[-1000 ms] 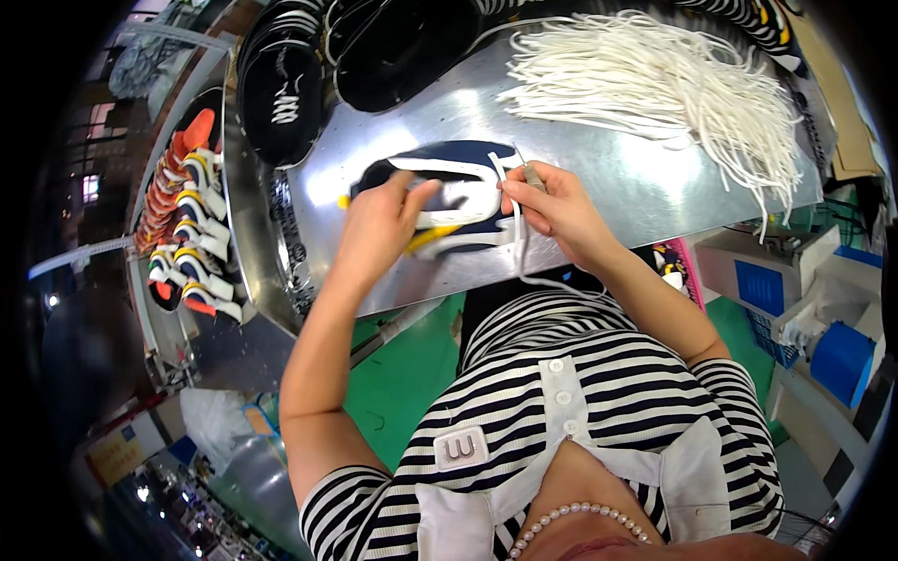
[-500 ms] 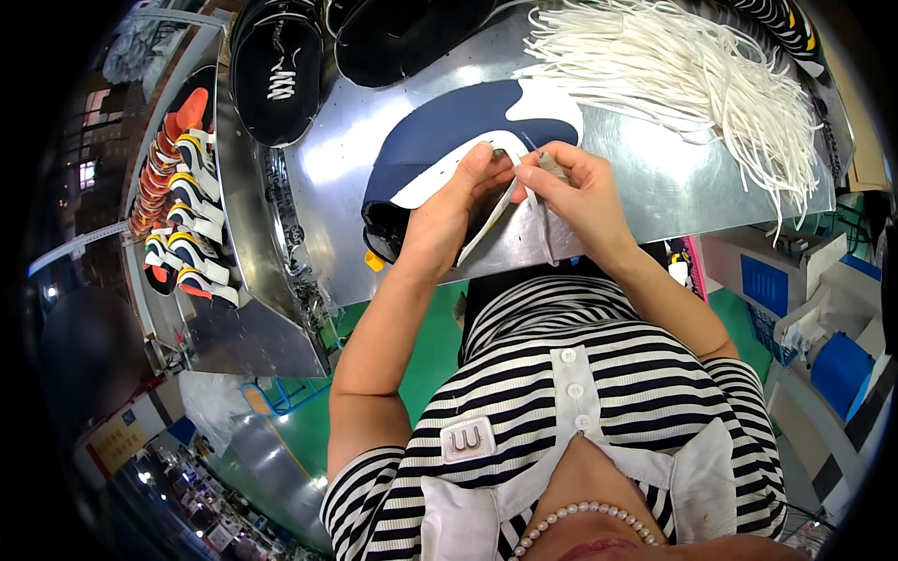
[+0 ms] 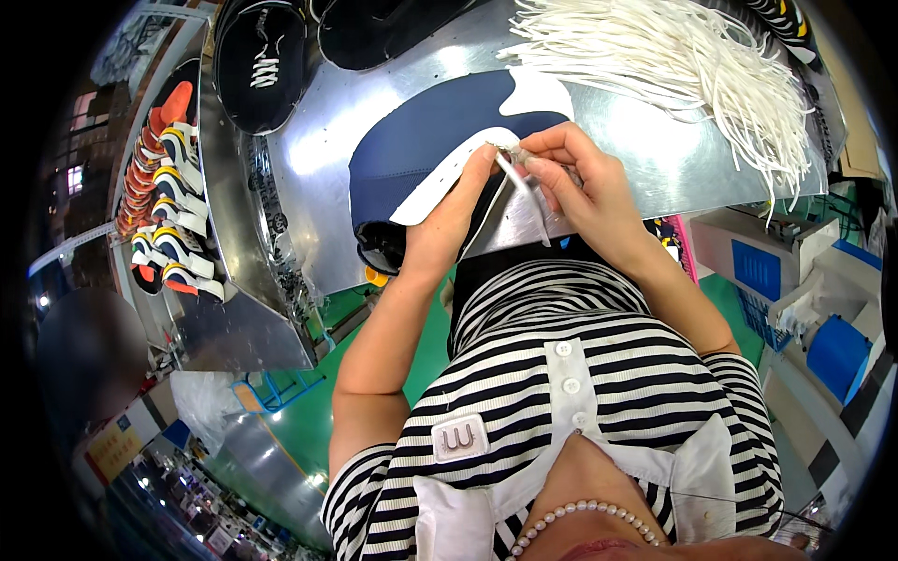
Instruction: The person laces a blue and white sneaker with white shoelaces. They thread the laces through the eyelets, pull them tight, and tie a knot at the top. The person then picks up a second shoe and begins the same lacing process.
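Observation:
A navy and white shoe upper [image 3: 412, 131] lies on the metal table in front of me. My left hand [image 3: 444, 210] is closed on its white lace-hole edge, with the thumb on top near the upper end of the strip. Close by, my right hand [image 3: 589, 182] pinches a small thin-tipped tool with a beige grip, mostly covered by the fingers. Its fingertips meet the upper beside the left thumb. A white shoelace [image 3: 531, 198] hangs from between the hands toward the table's front edge. The dark inside of the upper shows at its lower left.
A heap of white shoelaces [image 3: 692, 84] spreads over the table's [image 3: 645, 168] far right. Black shoes [image 3: 262, 70] stand at the far left. Beyond a metal side ledge, several colourful shoe uppers [image 3: 178, 192] are stacked. Grey and blue equipment [image 3: 753, 262] stands right of the table.
My right hand's fingertips have come up against the lace-hole edge, and its tool is now more hidden. The lace has shifted between the hands. The whole view has moved slightly.

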`<action>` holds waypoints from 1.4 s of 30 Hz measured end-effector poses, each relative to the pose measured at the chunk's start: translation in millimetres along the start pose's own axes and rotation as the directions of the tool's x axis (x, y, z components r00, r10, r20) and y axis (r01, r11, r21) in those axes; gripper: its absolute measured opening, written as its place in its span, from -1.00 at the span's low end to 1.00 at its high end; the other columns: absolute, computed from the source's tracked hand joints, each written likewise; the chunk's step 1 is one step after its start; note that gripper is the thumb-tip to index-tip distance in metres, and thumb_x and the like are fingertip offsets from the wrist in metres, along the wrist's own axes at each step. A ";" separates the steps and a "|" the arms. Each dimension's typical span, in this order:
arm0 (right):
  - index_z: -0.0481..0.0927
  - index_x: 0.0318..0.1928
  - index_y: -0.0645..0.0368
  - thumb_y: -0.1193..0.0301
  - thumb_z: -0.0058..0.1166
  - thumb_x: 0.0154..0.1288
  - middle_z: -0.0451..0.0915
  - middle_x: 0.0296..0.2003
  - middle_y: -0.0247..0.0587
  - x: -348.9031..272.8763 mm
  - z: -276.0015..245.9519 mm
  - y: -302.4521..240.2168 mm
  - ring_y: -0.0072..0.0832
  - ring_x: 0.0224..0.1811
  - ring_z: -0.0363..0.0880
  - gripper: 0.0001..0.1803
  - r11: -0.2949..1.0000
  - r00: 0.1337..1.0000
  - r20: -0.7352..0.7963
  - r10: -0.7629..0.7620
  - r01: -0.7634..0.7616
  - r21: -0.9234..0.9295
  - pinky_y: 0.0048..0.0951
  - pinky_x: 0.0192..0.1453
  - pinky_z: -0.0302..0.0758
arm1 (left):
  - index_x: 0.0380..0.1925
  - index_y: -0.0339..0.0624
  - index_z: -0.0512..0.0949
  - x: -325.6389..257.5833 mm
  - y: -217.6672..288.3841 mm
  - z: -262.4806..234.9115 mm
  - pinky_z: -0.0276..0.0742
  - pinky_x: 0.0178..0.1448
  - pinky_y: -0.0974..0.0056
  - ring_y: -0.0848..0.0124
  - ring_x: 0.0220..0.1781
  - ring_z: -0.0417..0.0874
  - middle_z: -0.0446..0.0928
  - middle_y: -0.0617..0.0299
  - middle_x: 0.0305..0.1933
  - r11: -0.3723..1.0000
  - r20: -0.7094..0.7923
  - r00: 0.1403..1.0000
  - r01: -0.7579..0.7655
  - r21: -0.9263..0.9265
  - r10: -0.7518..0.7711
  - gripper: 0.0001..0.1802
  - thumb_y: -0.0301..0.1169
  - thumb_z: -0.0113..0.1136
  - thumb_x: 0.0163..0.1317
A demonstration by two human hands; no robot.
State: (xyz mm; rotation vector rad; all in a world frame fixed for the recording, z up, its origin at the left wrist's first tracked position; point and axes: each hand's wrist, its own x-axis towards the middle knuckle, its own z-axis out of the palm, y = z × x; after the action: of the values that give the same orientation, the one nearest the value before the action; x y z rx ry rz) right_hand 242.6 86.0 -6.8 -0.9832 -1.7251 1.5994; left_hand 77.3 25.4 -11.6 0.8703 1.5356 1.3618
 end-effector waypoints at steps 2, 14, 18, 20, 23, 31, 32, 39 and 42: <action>0.53 -0.09 0.28 0.44 0.04 0.43 0.71 -0.34 -0.19 0.4 -1.2 -1.4 -0.51 -0.33 0.67 -0.84 1.000 1.000 0.003 -0.001 0.001 -0.007 -0.51 -0.26 0.53 | -0.16 -0.30 0.66 -1.9 4.3 0.4 0.56 -0.09 0.41 0.50 -0.20 0.66 0.68 0.24 -0.22 1.000 -0.002 1.000 -0.001 -0.011 0.001 -0.81 -0.40 0.23 0.34; 0.40 -0.07 0.32 0.49 -0.09 0.23 0.59 -0.38 0.22 19.6 4.0 8.6 0.10 -0.25 0.64 -0.74 0.852 0.999 0.047 -0.015 0.037 -0.522 0.04 -0.20 0.56 | 0.07 -0.37 0.54 -10.7 -12.0 15.0 0.51 0.17 0.30 0.29 0.05 0.65 0.65 0.06 -0.03 0.669 0.249 0.905 -0.424 0.610 0.345 -0.62 -0.30 0.12 0.41; 0.45 -0.01 0.21 0.30 -0.09 0.39 0.66 -0.23 0.00 27.4 -20.0 -15.2 -0.05 -0.14 0.64 -0.71 0.804 0.969 0.240 0.059 0.096 -0.587 -0.17 -0.09 0.52 | 0.08 -0.35 0.51 3.1 -31.5 -4.3 0.52 0.14 0.29 0.27 0.01 0.66 0.65 0.04 -0.05 0.993 0.029 0.993 0.112 0.029 -0.112 -0.58 -0.22 0.10 0.42; 0.45 0.03 0.21 0.31 -0.04 0.38 0.67 -0.23 -0.05 17.2 -47.5 -12.6 -0.07 -0.15 0.63 -0.69 0.846 0.989 0.129 -0.074 0.130 -0.517 -0.20 -0.12 0.52 | 0.09 -0.34 0.50 21.1 -35.2 -27.6 0.52 0.13 0.29 0.27 -0.01 0.67 0.65 0.04 -0.06 0.969 0.031 0.981 0.196 -0.151 -0.193 -0.56 -0.18 0.10 0.42; 0.46 0.08 0.14 0.17 0.25 0.21 0.66 -0.24 -0.16 19.3 -59.8 -10.5 -0.24 -0.21 0.63 -0.49 0.927 0.987 -0.073 -0.140 0.105 -0.359 -0.27 -0.14 0.50 | 0.08 -0.28 0.49 28.7 -28.5 -43.4 0.54 0.06 0.30 0.32 -0.13 0.69 0.66 0.04 -0.11 0.949 0.183 0.958 0.254 -0.188 -0.220 -0.51 -0.07 0.10 0.41; 0.55 -0.07 0.14 0.16 0.39 0.11 0.61 -0.24 -0.26 46.5 -46.3 72.0 -0.55 -0.19 0.53 -0.53 0.993 0.978 -0.209 0.021 -0.044 -0.106 -0.45 -0.10 0.46 | 0.03 -0.34 0.56 27.0 5.4 -37.6 0.53 0.08 0.17 0.08 0.01 0.67 0.65 -0.13 -0.05 0.796 0.449 0.877 -0.147 0.587 -0.169 -0.57 -0.17 0.01 0.45; 0.56 -0.09 0.12 0.12 0.37 0.11 0.62 -0.21 -0.24 48.2 -45.6 72.1 -0.50 -0.18 0.56 -0.54 0.998 0.974 -0.226 -0.019 0.005 -0.062 -0.41 -0.11 0.47 | 0.13 -0.30 0.51 25.6 21.3 -36.1 0.53 0.09 0.18 0.09 0.05 0.67 0.64 -0.15 -0.02 0.833 0.577 0.793 -0.176 0.525 -0.196 -0.54 -0.18 0.08 0.40; 0.62 -0.43 0.15 0.00 0.20 0.28 0.52 -0.59 -0.41 11.4 -13.5 30.1 -0.59 -0.56 0.42 -0.56 0.970 0.967 0.083 0.241 -0.239 -0.033 -0.49 -0.41 0.37 | -0.17 -0.19 0.63 8.9 4.5 -35.9 0.56 -0.25 0.11 0.03 -0.35 0.68 0.66 0.00 -0.35 0.433 0.489 0.809 -0.587 0.684 0.325 -0.70 -0.28 0.36 0.13; 0.54 -0.52 0.18 0.15 0.23 0.31 0.42 -0.63 -0.51 20.9 -2.7 33.5 -0.77 -0.54 0.29 -0.60 0.996 0.996 0.065 0.062 -0.066 0.064 -0.56 -0.48 0.24 | -0.25 -0.14 0.63 8.0 13.5 -11.9 0.51 -0.30 0.04 0.01 -0.38 0.64 0.63 0.05 -0.39 0.375 0.468 0.760 -0.637 0.673 0.450 -0.81 -0.36 0.31 0.13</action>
State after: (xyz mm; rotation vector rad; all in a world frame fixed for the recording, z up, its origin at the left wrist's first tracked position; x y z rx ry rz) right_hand 237.5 105.1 -41.1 -0.9748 -1.6861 1.7343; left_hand 62.5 30.4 0.5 2.2276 1.7704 0.8385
